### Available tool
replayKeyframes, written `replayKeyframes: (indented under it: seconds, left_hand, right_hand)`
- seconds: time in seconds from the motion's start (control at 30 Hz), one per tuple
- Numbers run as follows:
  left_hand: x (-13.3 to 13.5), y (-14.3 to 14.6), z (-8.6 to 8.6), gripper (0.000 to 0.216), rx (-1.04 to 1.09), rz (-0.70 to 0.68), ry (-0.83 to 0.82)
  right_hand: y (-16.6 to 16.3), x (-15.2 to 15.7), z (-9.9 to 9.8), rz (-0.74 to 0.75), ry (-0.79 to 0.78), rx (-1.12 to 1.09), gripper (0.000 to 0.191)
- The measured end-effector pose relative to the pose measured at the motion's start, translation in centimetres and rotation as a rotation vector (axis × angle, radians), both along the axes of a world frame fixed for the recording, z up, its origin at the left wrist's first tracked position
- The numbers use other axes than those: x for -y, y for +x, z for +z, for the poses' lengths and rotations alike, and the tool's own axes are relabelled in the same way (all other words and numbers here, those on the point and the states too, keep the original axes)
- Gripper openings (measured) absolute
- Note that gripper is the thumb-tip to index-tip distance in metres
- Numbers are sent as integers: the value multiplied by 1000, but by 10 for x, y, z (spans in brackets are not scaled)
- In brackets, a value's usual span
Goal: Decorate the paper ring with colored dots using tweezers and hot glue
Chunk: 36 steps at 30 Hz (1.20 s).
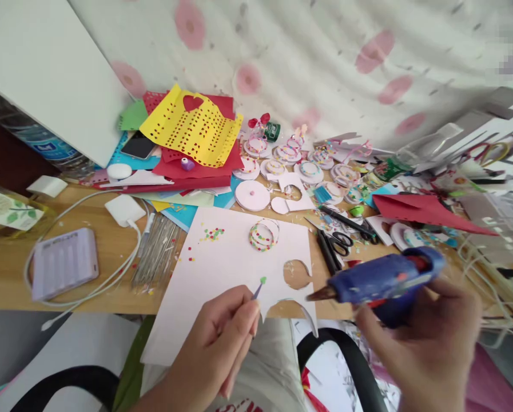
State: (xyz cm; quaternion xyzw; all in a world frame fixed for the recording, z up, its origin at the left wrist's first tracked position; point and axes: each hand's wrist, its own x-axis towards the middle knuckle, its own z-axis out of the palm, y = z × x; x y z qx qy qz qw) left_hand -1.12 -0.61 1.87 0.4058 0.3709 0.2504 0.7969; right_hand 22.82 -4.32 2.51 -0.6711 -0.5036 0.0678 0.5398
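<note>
Nearest the camera, the left hand is seen with its fingers curled and its thumb and forefinger pressed together, pinching a thin stick. Only the stick's upper end shows beyond the fingertips, and a small green dot is carried on its tip. That tip is held just above the near edge of a white paper sheet, close beside a round hole cut in the sheet.

A blue glue gun is gripped in the right hand, whose fingers are wrapped around the handle; the hand is blurred. The brown nozzle is pointed left toward the stick's tip, near it but not touching.

One ring decorated with coloured dots is stood on the sheet beyond the hole, and one small cluster of loose dots is scattered to its left. One pair of black scissors is laid right of the sheet. Roughly ten white discs are spread behind it; an exact count cannot be made. One punched yellow sheet is draped over red paper, and one white power bank is placed at the far left on the wooden table.
</note>
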Motion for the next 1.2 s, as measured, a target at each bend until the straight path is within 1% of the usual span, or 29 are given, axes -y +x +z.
replayKeyframes:
  seconds: [0.03,0.1,0.17,0.23,0.37,0.6,0.87,1.2]
  left_hand:
    - [1,0,1,43,5,-5,-8]
    - [3,-1,2,43,20,-21,-13]
    - [4,-1,2,43,30,-32,-5]
    - [3,-1,1,43,29,-35,3]
    - [3,0,0,43,39,-50,-2]
    - [1,0,1,44,31,-65,9]
    - [1,-1,2,44,22,-94,3]
    - [0,-3,3,45,1,-105,8]
  right_hand:
    - [-8,-2,-1,42,-19,-14,48]
    - [-17,-5,-2,73,-84,12,39]
    - [-20,-7,-1,71,-129,43,31]
    - [-19,-8,1,50,-138,61,28]
    - [-18,-7,3,25,-138,87,26]
    - [-18,-6,3,33,-149,109,24]
    - [-22,-8,9,9,-123,99,22]
    - [-21,-6,9,25,-109,134,19]
